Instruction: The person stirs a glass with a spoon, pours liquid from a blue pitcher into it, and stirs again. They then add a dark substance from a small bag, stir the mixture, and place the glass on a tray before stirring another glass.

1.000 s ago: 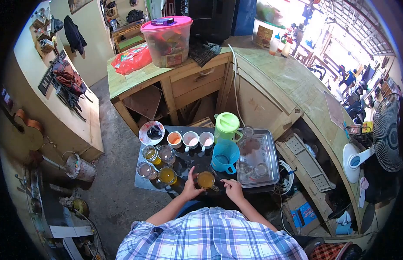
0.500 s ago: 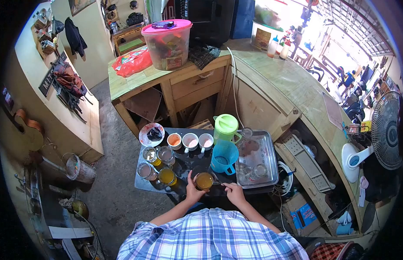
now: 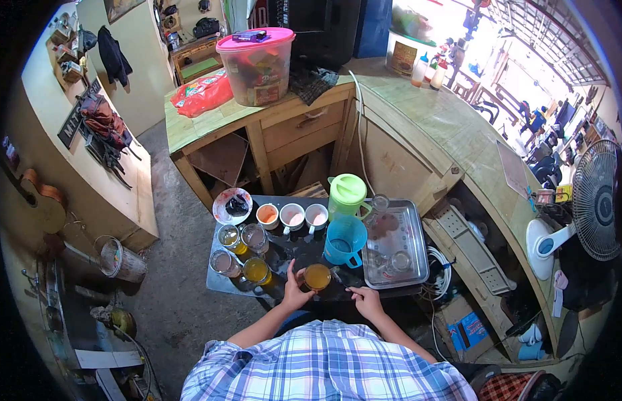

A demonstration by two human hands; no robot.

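Observation:
My left hand [image 3: 297,289] is wrapped round the side of a glass [image 3: 317,277] of yellow-brown drink near the front edge of the dark table [image 3: 220,284]. Just right of the glass, my right hand [image 3: 366,299] pinches the handle of a spoon [image 3: 339,279], whose tip points toward the glass. To the left stand several glasses, among them one of yellow drink [image 3: 257,271]. Behind them are an orange-filled cup [image 3: 267,215] and two white cups. A blue pitcher [image 3: 345,242] and a green lidded pitcher [image 3: 348,195] stand behind my right hand.
A metal tray [image 3: 418,267] with upturned glasses lies at the table's right. A bowl [image 3: 220,209] with black plastic sits at the back left. Beyond are a wooden counter [image 3: 418,110], a lidded tub [image 3: 257,77] and a fan [image 3: 595,200].
The spoon has swung away from the glass rim and now shows to its right. Both hands have shifted only slightly.

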